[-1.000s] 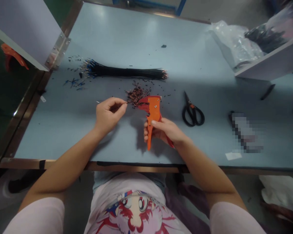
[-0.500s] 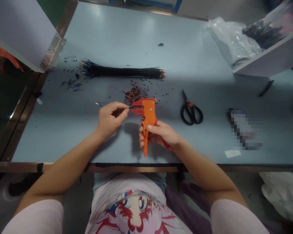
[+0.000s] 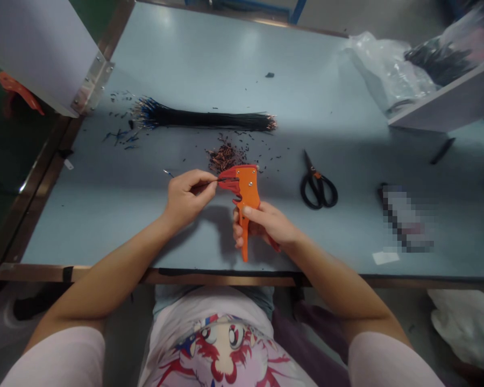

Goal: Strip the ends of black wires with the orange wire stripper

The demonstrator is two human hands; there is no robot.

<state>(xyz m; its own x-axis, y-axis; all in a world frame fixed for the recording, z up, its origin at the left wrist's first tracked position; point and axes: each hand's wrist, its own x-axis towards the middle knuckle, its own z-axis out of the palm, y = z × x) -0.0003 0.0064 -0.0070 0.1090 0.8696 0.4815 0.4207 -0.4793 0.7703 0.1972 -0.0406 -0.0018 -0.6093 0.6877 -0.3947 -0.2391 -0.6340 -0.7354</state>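
Observation:
Between thumb and fingers, my left hand (image 3: 189, 198) pinches a thin black wire (image 3: 168, 173); a terminal-like light tip sticks out on its left side. The wire's other end lies between the red jaws of an orange wire stripper (image 3: 248, 185). My right hand (image 3: 268, 223) is wrapped around the stripper's handles, thumb on the orange body. The jaws look closed on the wire. Just beyond the tool lies a pile of copper and black scraps (image 3: 222, 157). Farther back, a long bundle of black wires (image 3: 210, 119) shows blue and metal ends at left and bare copper ends at right.
Black-handled scissors (image 3: 318, 185) lie right of the stripper. Farther right are a blurred-out object (image 3: 407, 217) and a white paper slip (image 3: 386, 257). Plastic bags (image 3: 395, 64) sit by the right panel (image 3: 439, 102). Blue wire bits (image 3: 123, 137) are scattered at left.
The stripper's red jaws, parted before, have come together around the wire, and the handles sit in a tighter grip. The whole view has shifted slightly.

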